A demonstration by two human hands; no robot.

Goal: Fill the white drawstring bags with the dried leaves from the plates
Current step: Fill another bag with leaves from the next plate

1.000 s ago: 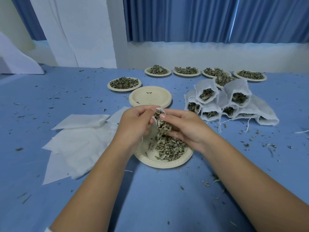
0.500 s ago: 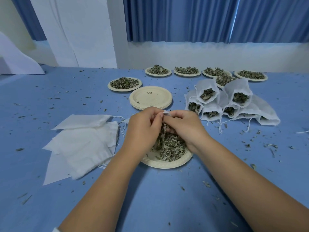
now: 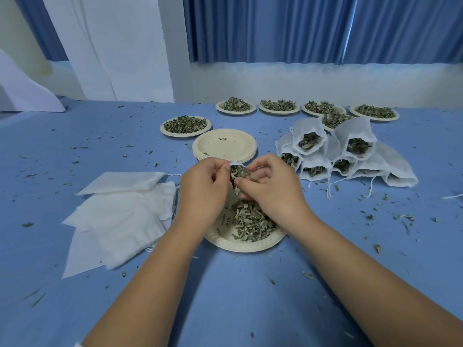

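Over the near plate (image 3: 240, 246), left hand (image 3: 203, 194) pinching the white drawstring bag (image 3: 235, 163) by its rim, right hand (image 3: 273, 191) pinching dried leaves (image 3: 240, 174) at its mouth, empty bags (image 3: 120, 216) left of the plate, filled bags (image 3: 350, 151) behind-right, stacked plates (image 3: 225, 146) just behind.

Blue table (image 3: 250, 296) — leaf plates (image 3: 186, 135), empty bags (image 3: 120, 216), filled bags (image 3: 398, 169), scattered bits (image 3: 369, 217), probably leaf.

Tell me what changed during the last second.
The left hand and right hand dipped to the leaf pile on the near plate, then rose; the right now pinches a clump of leaves at the mouth of the bag that the left holds. Filled bags, flat bags and far plates stayed put.
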